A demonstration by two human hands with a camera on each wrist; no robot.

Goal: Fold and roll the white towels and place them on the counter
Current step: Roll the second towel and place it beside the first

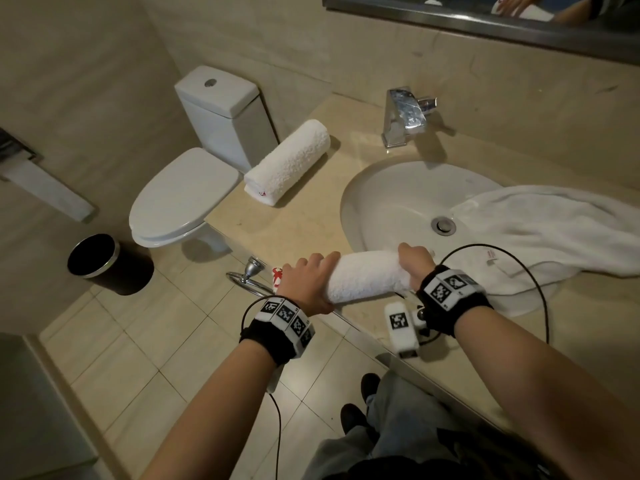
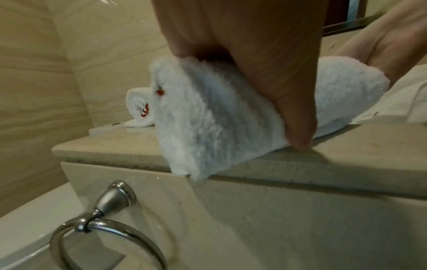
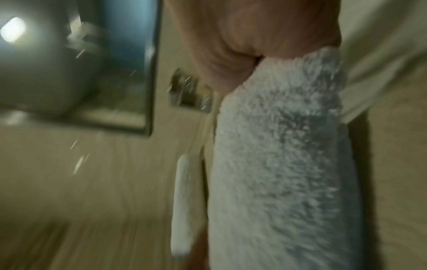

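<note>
Both hands hold one rolled white towel (image 1: 367, 275) at the counter's front edge, just before the sink. My left hand (image 1: 308, 282) grips its left end, where a red mark (image 2: 160, 92) shows on the cloth (image 2: 208, 118). My right hand (image 1: 414, 263) grips the right end; the right wrist view is blurred and shows the roll (image 3: 277, 164) under the palm. A second rolled towel (image 1: 289, 162) lies on the counter's far left corner, also seen as a small roll (image 2: 138, 107) behind. An unfolded white towel (image 1: 554, 230) sprawls over the sink's right side.
The beige counter (image 1: 277, 223) holds an oval sink (image 1: 391, 206) and a chrome faucet (image 1: 405, 116). A towel ring (image 2: 92, 228) hangs below the counter's front. A toilet (image 1: 183, 199) and a black bin (image 1: 107, 263) stand to the left. A mirror (image 1: 485, 15) is above.
</note>
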